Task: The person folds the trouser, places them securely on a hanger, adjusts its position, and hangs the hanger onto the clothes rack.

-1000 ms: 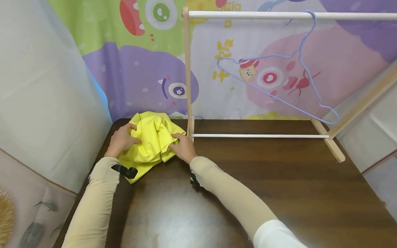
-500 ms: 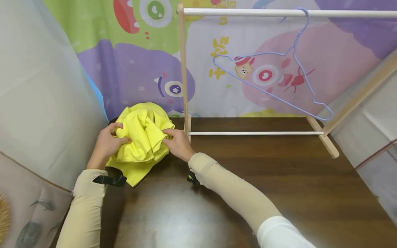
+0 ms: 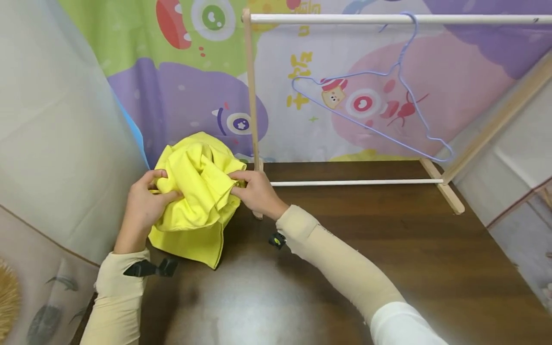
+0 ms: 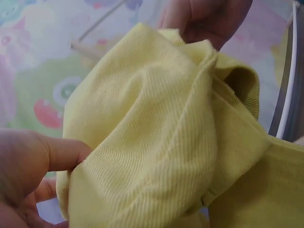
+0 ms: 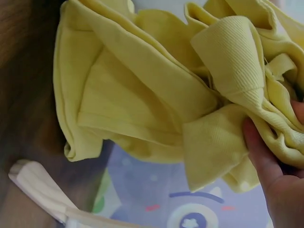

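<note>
Yellow cloth (image 3: 194,191), left of the frame's centre — left hand (image 3: 144,203) and right hand (image 3: 260,190) finger-pinch its opposite sides; I'd balance both grips so folds don't slip.

The yellow garment (image 3: 196,167) is matt, finely ribbed cloth, the counter (image 3: 431,244) glossy, smooth wood-grain, the rack upright (image 3: 251,86) bare matt wood, its top rail (image 3: 345,19) smooth with a faint sheen, and the clothes hanger (image 3: 400,58) smooth, coated-looking wire.
</note>
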A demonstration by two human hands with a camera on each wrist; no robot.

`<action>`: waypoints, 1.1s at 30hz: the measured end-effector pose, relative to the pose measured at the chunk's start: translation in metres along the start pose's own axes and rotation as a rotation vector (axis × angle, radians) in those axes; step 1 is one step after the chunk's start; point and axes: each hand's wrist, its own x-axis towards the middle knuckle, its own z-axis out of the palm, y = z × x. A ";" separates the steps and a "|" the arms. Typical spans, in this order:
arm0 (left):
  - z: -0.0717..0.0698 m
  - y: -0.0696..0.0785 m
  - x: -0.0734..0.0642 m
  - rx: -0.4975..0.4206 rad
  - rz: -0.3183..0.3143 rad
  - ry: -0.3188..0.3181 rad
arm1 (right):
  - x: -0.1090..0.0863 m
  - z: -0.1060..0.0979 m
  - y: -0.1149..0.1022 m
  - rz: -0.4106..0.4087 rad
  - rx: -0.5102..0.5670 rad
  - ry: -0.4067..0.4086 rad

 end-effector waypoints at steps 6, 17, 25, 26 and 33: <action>0.007 0.015 -0.019 0.003 0.020 -0.032 | -0.013 -0.019 -0.007 -0.043 -0.026 0.003; 0.023 0.034 -0.057 -0.022 0.061 -0.118 | -0.047 -0.056 -0.024 -0.083 -0.012 -0.014; 0.053 0.049 -0.074 -0.190 0.049 -0.249 | -0.073 -0.099 -0.027 -0.081 -0.017 -0.046; 0.057 0.051 -0.077 -0.205 0.048 -0.262 | -0.077 -0.104 -0.026 -0.077 -0.022 -0.048; 0.077 0.061 -0.093 -0.250 0.050 -0.331 | -0.105 -0.129 -0.027 -0.012 -0.018 -0.047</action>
